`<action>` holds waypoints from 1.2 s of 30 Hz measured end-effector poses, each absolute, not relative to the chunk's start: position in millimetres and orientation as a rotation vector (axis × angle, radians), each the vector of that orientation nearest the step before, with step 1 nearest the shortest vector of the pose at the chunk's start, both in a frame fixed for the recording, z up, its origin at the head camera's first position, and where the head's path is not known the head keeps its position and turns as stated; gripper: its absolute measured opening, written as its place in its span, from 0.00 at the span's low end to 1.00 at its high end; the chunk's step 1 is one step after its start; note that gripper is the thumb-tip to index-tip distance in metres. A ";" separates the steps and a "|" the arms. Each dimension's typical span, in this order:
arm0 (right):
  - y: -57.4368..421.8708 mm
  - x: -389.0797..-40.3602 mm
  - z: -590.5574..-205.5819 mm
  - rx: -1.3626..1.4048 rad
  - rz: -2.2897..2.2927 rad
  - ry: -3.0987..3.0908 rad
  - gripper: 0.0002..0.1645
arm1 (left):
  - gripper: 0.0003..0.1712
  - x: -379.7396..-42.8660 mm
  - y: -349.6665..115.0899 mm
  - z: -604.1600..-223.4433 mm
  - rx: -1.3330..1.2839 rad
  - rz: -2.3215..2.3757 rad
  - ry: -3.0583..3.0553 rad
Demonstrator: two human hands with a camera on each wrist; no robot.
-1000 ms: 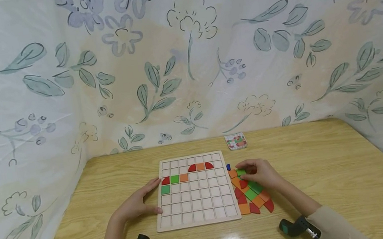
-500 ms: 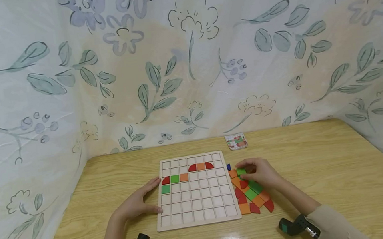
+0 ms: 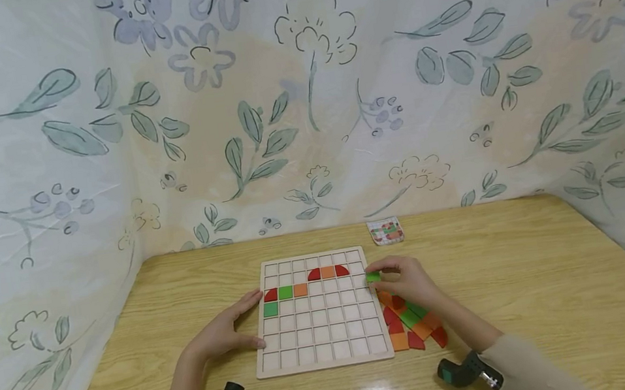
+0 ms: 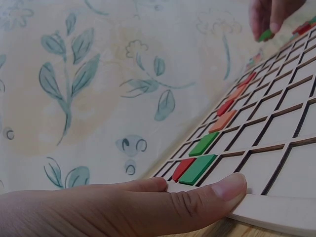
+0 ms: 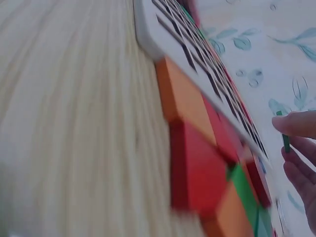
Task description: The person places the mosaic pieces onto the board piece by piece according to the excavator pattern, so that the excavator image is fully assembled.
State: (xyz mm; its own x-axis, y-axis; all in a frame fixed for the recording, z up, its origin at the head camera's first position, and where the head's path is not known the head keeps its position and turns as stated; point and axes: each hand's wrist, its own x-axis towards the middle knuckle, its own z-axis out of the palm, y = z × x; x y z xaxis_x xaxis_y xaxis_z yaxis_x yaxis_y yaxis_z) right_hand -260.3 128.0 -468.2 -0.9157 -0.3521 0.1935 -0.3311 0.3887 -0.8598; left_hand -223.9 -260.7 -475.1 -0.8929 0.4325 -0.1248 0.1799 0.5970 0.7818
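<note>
A green square tile [image 3: 373, 277] is pinched in the clamped fingers of the right hand [image 3: 405, 279], raised at the right edge of the wooden grid board [image 3: 319, 318], near loose tiles [image 3: 410, 318] on the worktop [image 3: 534, 258], while the board's left edge is touched by the left hand [image 3: 222, 331], thumb and fingers spread apart.

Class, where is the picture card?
In the head view, the picture card lies on the table, past the far right corner of the board, beyond the right hand.
</note>
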 end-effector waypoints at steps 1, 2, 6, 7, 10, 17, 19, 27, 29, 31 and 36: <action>123.1 -260.7 -467.5 -0.665 -1.607 2.595 0.15 | 0.55 -223.8 -260.8 -475.3 0.499 1.186 2.526; 118.1 -261.1 -466.8 -0.689 -1.608 2.592 0.15 | 0.55 -223.7 -260.9 -475.5 0.499 1.184 2.527; 96.5 -262.9 -463.9 -0.764 -1.592 2.608 0.15 | 0.55 -223.3 -261.3 -476.0 0.503 1.185 2.525; 90.8 -263.4 -463.2 -0.774 -1.582 2.614 0.15 | 0.55 -223.2 -261.3 -476.0 0.503 1.188 2.523; 73.9 -264.8 -461.8 -0.799 -1.558 2.607 0.15 | 0.55 -222.9 -261.4 -475.6 0.507 1.191 2.522; 42.1 -271.9 -466.3 -0.937 -1.372 2.658 0.13 | 0.55 -223.6 -261.5 -477.6 0.514 1.181 2.526; 36.6 -275.9 -470.9 -1.030 -1.241 2.720 0.12 | 0.55 -224.0 -261.3 -478.7 0.516 1.170 2.533; 27.4 -278.3 -472.5 -1.223 -0.913 2.856 0.12 | 0.55 -223.8 -260.8 -477.4 0.517 1.161 2.546; 26.7 -278.3 -471.6 -1.211 -0.911 2.856 0.12 | 0.55 -223.9 -261.2 -477.4 0.522 1.164 2.548; 26.7 -279.2 -471.3 -1.219 -0.908 2.852 0.11 | 0.55 -224.1 -261.5 -477.7 0.530 1.167 2.547; 27.0 -280.4 -470.7 -1.234 -0.887 2.845 0.11 | 0.55 -224.5 -261.7 -477.6 0.528 1.181 2.535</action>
